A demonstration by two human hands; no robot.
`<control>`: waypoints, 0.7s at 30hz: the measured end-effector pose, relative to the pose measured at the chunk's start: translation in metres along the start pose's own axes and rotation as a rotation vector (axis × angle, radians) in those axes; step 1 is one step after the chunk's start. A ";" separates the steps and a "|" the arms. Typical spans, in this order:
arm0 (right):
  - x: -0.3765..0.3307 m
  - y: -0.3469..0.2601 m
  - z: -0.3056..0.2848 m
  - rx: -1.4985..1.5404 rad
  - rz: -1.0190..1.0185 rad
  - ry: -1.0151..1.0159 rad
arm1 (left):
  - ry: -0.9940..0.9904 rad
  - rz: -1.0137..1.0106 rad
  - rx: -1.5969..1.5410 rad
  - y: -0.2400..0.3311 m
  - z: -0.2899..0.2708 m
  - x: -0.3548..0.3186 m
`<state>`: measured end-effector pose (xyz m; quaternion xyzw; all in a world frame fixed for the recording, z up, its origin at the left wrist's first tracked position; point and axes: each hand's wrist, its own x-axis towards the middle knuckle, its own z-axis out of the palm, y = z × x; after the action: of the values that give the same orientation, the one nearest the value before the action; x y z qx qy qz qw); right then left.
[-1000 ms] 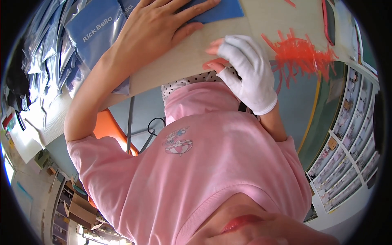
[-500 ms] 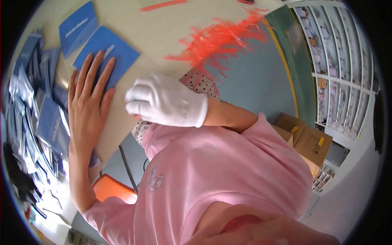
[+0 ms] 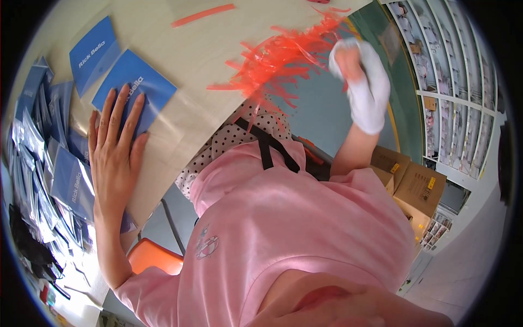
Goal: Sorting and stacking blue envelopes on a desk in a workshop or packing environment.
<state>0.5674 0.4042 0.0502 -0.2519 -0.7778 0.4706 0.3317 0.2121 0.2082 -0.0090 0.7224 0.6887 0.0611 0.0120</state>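
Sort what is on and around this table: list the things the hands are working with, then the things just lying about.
In hand:
- left hand, bare, flat on a blue packet in a clear sleeve
- right hand, in a white glove, beside the heap of red strips

Lying about:
- second blue packet
- pile of bagged packets
- single red strip
- cardboard boxes
- orange chair

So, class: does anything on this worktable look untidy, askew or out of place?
Yes. A tangle of red plastic strips spills over the table edge near the gloved right hand, and one stray strip lies apart. Blue packets pile unevenly beside the left hand.
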 end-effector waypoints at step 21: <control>0.033 0.075 0.012 -0.614 0.054 0.055 | -0.025 -0.015 0.015 0.000 0.005 -0.001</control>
<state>0.5430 0.4532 -0.0124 -0.3737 -0.8674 0.2153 0.2482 0.2127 0.2073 -0.0136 0.7179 0.6944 0.0467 0.0159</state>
